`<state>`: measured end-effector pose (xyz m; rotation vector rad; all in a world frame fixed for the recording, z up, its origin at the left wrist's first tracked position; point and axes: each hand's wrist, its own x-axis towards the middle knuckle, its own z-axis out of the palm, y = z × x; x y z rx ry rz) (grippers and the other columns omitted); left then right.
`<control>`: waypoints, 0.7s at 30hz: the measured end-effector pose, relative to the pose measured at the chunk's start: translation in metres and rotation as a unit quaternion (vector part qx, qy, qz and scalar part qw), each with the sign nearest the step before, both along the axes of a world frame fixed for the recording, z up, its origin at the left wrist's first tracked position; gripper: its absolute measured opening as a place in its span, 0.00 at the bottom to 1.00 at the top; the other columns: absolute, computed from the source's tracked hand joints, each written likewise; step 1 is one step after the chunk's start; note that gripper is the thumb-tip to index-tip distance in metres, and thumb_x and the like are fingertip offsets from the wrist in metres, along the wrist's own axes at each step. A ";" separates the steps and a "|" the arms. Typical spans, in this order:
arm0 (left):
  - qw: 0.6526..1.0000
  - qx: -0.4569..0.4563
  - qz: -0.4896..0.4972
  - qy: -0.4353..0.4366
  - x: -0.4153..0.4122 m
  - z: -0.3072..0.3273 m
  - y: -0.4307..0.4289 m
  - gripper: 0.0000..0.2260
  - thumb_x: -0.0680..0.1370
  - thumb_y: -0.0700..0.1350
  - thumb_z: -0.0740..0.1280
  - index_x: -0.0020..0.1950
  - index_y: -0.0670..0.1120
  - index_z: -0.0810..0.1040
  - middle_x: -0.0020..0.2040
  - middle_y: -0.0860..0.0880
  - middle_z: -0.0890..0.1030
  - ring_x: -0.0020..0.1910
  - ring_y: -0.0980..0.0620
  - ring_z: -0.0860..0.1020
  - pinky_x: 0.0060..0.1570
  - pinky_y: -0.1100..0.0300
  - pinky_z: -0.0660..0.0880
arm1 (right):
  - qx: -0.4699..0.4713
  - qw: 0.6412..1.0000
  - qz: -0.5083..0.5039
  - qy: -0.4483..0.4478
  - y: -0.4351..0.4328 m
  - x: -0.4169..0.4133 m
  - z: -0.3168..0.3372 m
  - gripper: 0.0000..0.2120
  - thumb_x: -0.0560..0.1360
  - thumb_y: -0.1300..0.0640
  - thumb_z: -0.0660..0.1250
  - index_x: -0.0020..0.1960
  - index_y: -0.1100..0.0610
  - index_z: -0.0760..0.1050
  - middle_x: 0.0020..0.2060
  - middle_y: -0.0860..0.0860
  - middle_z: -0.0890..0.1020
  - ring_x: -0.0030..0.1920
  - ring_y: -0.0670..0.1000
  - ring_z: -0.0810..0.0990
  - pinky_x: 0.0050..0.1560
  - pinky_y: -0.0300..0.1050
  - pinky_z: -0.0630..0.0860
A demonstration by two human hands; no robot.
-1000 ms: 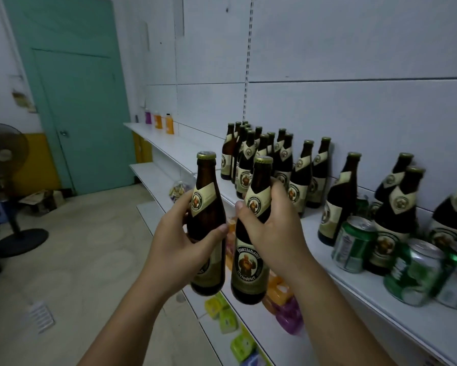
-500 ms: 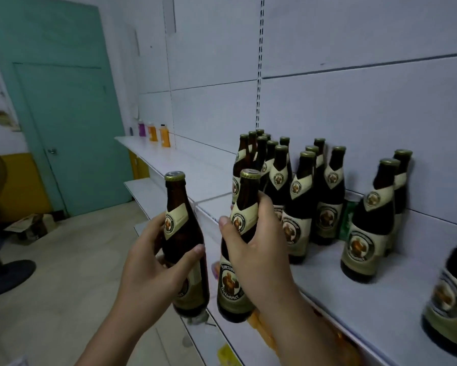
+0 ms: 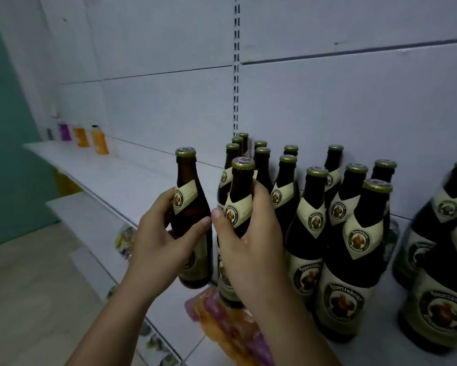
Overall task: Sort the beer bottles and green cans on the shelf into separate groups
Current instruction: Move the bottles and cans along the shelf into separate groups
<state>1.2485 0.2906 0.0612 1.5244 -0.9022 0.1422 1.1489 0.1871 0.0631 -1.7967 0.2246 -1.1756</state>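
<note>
My left hand grips a brown beer bottle round its body, upright, just off the front edge of the white shelf. My right hand grips a second beer bottle by its shoulder, upright and close beside the first. Right of them a cluster of several identical dark bottles with cream labels stands on the shelf against the back wall. Two more bottles stand at the far right. A sliver of a green can shows behind the cluster; other cans are out of view.
The shelf runs bare to the left up to three small purple and orange bottles at its far end. Lower shelves hold orange and purple packets. A teal door and tan floor lie to the left.
Both hands have carried their bottles closer to the bottle cluster on the shelf. The view has swung nearer to the shelf, and the green cans at the right have left the frame.
</note>
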 end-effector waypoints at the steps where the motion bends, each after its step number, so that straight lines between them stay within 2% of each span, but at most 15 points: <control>1: 1.000 -0.004 -0.026 0.001 0.013 -0.001 -0.007 0.18 0.74 0.44 0.76 0.63 0.51 0.79 0.53 0.56 0.84 0.56 0.59 0.82 0.47 0.69 0.79 | 0.004 1.000 -0.020 0.000 -0.002 0.009 -0.003 0.24 0.79 0.52 0.69 0.73 0.44 0.67 0.64 0.44 0.77 0.66 0.46 0.77 0.64 0.50 0.77; 4: 0.993 -0.009 -0.114 0.012 0.048 -0.005 -0.028 0.18 0.74 0.42 0.76 0.63 0.51 0.79 0.54 0.58 0.85 0.56 0.60 0.82 0.47 0.69 0.78 | -0.001 0.995 -0.104 0.003 -0.007 0.035 -0.008 0.25 0.78 0.53 0.69 0.74 0.46 0.67 0.65 0.45 0.76 0.67 0.45 0.76 0.65 0.49 0.77; 8: 0.981 -0.009 -0.193 0.017 0.080 -0.013 -0.050 0.22 0.73 0.46 0.76 0.65 0.53 0.78 0.56 0.62 0.84 0.58 0.63 0.81 0.49 0.71 0.78 | -0.015 0.979 -0.203 0.033 -0.007 0.058 -0.008 0.25 0.79 0.56 0.70 0.73 0.46 0.68 0.64 0.40 0.73 0.66 0.39 0.73 0.63 0.36 0.75; 12: 0.970 -0.017 -0.243 0.013 0.096 -0.022 -0.062 0.22 0.72 0.46 0.76 0.66 0.53 0.77 0.56 0.62 0.83 0.57 0.63 0.81 0.50 0.67 0.79 | -0.036 0.959 -0.278 0.051 -0.007 0.070 -0.009 0.25 0.80 0.54 0.69 0.74 0.43 0.66 0.66 0.33 0.69 0.69 0.33 0.68 0.65 0.27 0.67; 15: 0.963 -0.036 -0.267 0.016 0.102 -0.032 -0.068 0.23 0.75 0.44 0.76 0.69 0.53 0.76 0.59 0.60 0.82 0.60 0.63 0.80 0.54 0.68 0.78 | -0.046 0.944 -0.320 0.063 -0.007 0.076 -0.013 0.30 0.81 0.50 0.68 0.79 0.43 0.60 0.71 0.32 0.65 0.74 0.33 0.62 0.69 0.30 0.63; 17: 0.964 -0.044 -0.262 0.023 0.102 -0.037 -0.071 0.25 0.75 0.51 0.76 0.70 0.56 0.74 0.62 0.59 0.79 0.62 0.63 0.78 0.55 0.70 0.76 | -0.058 0.935 -0.343 0.069 -0.008 0.080 -0.016 0.33 0.81 0.48 0.68 0.78 0.39 0.54 0.69 0.24 0.60 0.74 0.31 0.58 0.69 0.25 0.58; 19: 0.970 -0.041 -0.239 0.021 0.101 -0.042 -0.073 0.26 0.74 0.56 0.75 0.70 0.59 0.73 0.63 0.59 0.73 0.64 0.63 0.75 0.54 0.75 0.73 | -0.073 0.927 -0.363 0.064 -0.011 0.082 -0.019 0.35 0.80 0.48 0.69 0.79 0.40 0.52 0.67 0.22 0.58 0.74 0.32 0.58 0.70 0.24 0.57; 21: 0.971 -0.041 -0.235 0.014 0.102 -0.046 -0.076 0.27 0.74 0.51 0.75 0.72 0.58 0.72 0.64 0.57 0.71 0.65 0.63 0.72 0.53 0.75 0.73 | -0.092 0.918 -0.381 0.059 -0.015 0.084 -0.021 0.37 0.79 0.46 0.70 0.79 0.42 0.52 0.68 0.21 0.58 0.75 0.34 0.59 0.70 0.25 0.57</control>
